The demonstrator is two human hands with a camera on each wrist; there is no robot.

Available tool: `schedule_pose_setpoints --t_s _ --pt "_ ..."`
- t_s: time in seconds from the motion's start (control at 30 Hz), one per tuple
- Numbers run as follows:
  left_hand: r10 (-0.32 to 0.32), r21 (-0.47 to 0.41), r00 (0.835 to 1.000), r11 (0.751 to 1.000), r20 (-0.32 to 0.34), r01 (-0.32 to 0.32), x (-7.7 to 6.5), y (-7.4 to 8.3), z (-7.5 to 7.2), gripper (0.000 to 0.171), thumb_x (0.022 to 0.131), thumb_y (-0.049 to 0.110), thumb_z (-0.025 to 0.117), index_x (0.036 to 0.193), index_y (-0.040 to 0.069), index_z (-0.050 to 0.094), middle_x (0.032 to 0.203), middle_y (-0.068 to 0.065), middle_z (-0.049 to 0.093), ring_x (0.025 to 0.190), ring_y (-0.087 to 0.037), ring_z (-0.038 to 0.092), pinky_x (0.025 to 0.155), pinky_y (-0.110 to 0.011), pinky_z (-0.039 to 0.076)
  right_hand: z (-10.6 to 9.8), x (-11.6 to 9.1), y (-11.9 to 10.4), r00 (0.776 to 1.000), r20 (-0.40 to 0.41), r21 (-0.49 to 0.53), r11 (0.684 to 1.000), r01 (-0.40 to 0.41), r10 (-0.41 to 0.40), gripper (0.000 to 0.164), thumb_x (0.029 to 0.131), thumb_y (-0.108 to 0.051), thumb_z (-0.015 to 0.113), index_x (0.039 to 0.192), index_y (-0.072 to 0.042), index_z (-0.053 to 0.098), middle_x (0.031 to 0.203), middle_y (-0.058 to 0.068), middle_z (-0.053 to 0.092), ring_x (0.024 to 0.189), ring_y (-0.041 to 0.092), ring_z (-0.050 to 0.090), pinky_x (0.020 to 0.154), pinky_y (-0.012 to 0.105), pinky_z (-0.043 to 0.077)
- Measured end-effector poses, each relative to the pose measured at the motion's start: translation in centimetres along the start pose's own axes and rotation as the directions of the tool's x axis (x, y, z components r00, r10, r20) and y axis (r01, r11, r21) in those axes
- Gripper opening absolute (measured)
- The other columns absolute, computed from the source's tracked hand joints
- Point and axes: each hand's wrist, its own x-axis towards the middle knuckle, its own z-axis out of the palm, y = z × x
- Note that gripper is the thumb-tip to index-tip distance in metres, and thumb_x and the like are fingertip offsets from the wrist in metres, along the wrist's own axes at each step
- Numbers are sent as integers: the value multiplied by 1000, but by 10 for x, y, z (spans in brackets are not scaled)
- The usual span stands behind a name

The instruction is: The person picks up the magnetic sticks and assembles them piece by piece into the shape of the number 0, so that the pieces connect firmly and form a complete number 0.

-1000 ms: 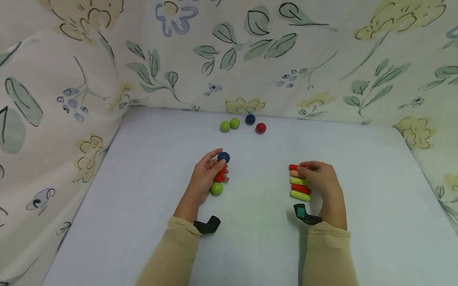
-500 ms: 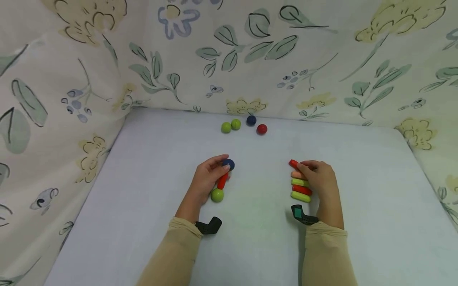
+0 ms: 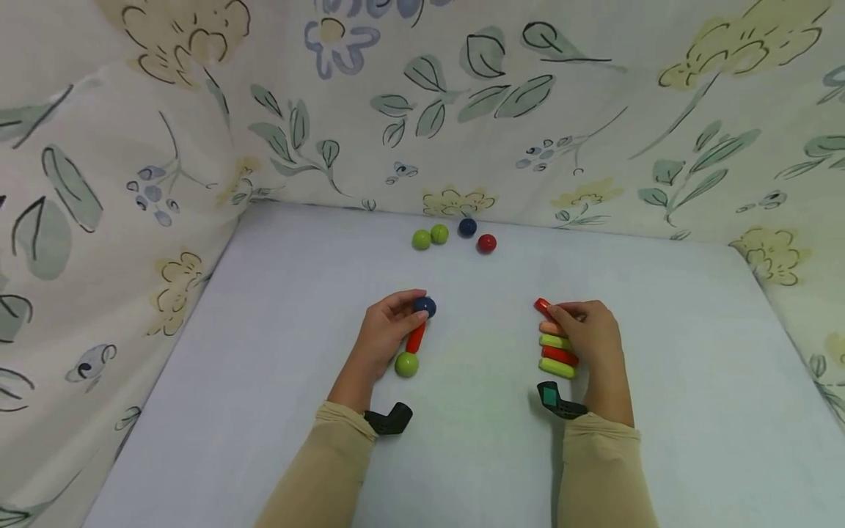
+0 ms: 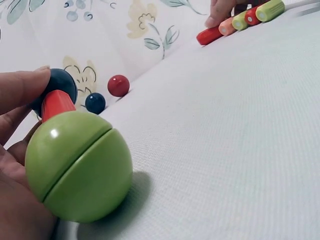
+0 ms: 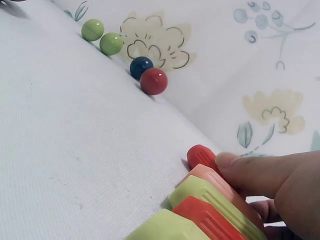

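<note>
My left hand (image 3: pixel 388 326) grips the dark blue ball (image 3: pixel 425 306) between thumb and fingers. A red stick (image 3: pixel 416 338) joins that ball to a green ball (image 4: pixel 80 167) at the near end, which has a groove across it in the left wrist view. To the right, my right hand (image 3: pixel 590 334) pinches another red stick (image 5: pixel 201 156) at the far end of a row. Beside it lie an orange stick (image 3: pixel 551 328), a yellow-green stick (image 3: pixel 554 342), a second red stick (image 3: pixel 560 356) and another yellow-green stick (image 3: pixel 557 368). The right fingers partly hide the row.
Toward the back of the white table (image 3: pixel 317 257) lie two green balls (image 3: pixel 422 239), a dark blue ball (image 3: pixel 467 227) and a red ball (image 3: pixel 486 243). Behind them rises a floral cloth (image 3: pixel 528 147), which also hangs along the left side.
My left hand has turned and shifted slightly right and nearer with the joined balls and stick, uncovering more of the stick. The right hand has angled its red stick away from the row.
</note>
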Motion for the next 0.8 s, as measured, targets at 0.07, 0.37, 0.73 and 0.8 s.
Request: schedule_pose_setpoints --t_s 0.07,0.37,0.73,0.8 --pt "7 -5 1000 1000 2 -7 0 0 1 38 89 8 71 127 11 64 125 -8 64 112 -22 61 96 -25 51 0 0 1 1000 -5 -6 1000 15 -15 57 95 -54 55 127 -8 65 134 20 50 118 37 46 87 44 46" --pt "7 5 1000 1000 9 -7 0 -1 2 36 89 4 70 123 17 66 124 -7 65 113 -24 62 95 -28 52 1 2 2 997 -41 -4 998 61 -61 54 95 -53 56 124 -9 66 131 20 51 117 37 47 88 45 45" --pt "11 6 999 1000 39 -12 -1 1 3 46 90 1 68 134 11 59 131 -4 62 115 -23 61 96 -27 51 2 0 -2 998 -58 103 994 -29 35 51 96 -53 55 127 -13 62 129 13 58 115 31 49 85 36 44" --pt "8 0 999 1000 37 -8 -1 2 3 48 90 0 68 136 11 58 132 -4 61 115 -23 61 96 -27 51 2 0 -4 997 -62 139 989 -41 50 53 95 -55 54 129 -15 61 128 11 60 113 29 49 84 34 44"
